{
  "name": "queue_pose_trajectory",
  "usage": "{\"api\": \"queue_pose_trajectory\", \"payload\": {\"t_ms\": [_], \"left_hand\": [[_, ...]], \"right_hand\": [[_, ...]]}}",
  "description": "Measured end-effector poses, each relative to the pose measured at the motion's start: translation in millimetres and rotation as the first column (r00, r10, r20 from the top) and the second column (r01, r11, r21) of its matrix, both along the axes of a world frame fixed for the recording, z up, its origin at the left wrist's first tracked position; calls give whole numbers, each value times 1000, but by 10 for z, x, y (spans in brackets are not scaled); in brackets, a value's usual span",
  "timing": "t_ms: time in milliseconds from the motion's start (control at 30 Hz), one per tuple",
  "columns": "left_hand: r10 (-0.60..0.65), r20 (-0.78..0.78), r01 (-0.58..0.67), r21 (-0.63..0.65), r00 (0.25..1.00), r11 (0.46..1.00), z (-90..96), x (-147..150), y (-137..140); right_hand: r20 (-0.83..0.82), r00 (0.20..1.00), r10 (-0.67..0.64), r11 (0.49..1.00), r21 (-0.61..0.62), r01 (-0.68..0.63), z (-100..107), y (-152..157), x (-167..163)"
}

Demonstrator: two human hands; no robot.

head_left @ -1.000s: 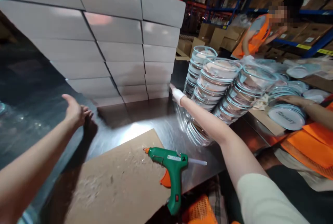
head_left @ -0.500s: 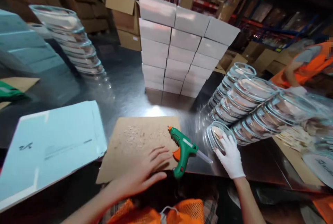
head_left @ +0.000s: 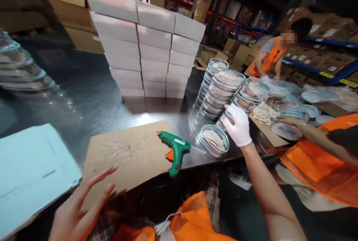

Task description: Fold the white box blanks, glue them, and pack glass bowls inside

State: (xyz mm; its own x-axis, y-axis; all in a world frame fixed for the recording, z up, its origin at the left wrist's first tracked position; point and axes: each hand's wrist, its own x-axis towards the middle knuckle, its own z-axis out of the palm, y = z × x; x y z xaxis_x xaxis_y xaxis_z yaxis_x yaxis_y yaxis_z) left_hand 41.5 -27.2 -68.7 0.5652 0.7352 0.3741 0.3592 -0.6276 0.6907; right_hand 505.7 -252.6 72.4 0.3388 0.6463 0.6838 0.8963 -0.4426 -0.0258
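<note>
My bare left hand (head_left: 84,200) hovers over the near left corner of a cardboard sheet (head_left: 112,162), fingers apart and nothing in it. On my right hand (head_left: 239,125) is a white glove; its fingers are spread at a stack of clear round dishes (head_left: 250,93), partly hiding it. Whether the fingertips touch the stack, I cannot tell. Just below that hand stands a lone clear round dish (head_left: 214,140) with pale flat pieces inside. A green hot glue gun (head_left: 175,147) lies across the sheet's right edge, its clear glue stick pointing towards the lone dish.
White boxes (head_left: 155,52) are piled at the back middle. More dish stacks (head_left: 220,91) stand at the right, another (head_left: 22,69) at far left. A pale blue box (head_left: 36,166) lies front left. Two people in orange vests (head_left: 268,56) are at the right.
The view has swung to the right. My right hand has left the lone dish and moved up to the stack behind it. My left hand has drawn back from the glue gun.
</note>
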Motion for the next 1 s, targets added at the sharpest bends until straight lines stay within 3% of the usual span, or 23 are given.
{"api": "queue_pose_trajectory", "payload": {"t_ms": [100,200,300,400,500,600,733,767,867,933,1000], "left_hand": [[-148,52,147,15,988,989,101,266,-92],[-197,79,200,-31,977,979,61,401,-212],[-154,69,162,-116,986,980,-137,310,-211],[-109,48,115,-153,993,981,-284,154,-75],[-140,60,148,-157,988,976,-156,268,119],[-307,137,328,-172,942,929,154,923,297],[-474,297,545,-240,829,803,351,2444,417],[-469,315,548,-240,825,801,335,2827,420],[-373,359,493,-346,856,798,211,3715,384],[-333,380,471,-365,863,803,123,4042,369],[-338,401,482,-346,852,805,67,4206,404]], "right_hand": [[76,964,-253,949,-175,263,745,721,359],[55,926,-374,904,-202,377,1183,1248,728],[50,912,-408,874,-266,406,1283,1416,952],[91,917,-387,859,-326,395,1229,1332,993],[141,923,-357,848,-365,384,1164,1223,852],[179,928,-328,845,-384,373,1120,1241,561],[181,943,-279,868,-373,328,1226,1428,275],[149,948,-282,881,-351,317,1299,1483,296],[15,928,-372,902,-231,365,1558,1624,638],[-30,901,-432,886,-201,418,1671,1688,1011],[-22,901,-434,871,-266,413,1674,1734,1378]]}}
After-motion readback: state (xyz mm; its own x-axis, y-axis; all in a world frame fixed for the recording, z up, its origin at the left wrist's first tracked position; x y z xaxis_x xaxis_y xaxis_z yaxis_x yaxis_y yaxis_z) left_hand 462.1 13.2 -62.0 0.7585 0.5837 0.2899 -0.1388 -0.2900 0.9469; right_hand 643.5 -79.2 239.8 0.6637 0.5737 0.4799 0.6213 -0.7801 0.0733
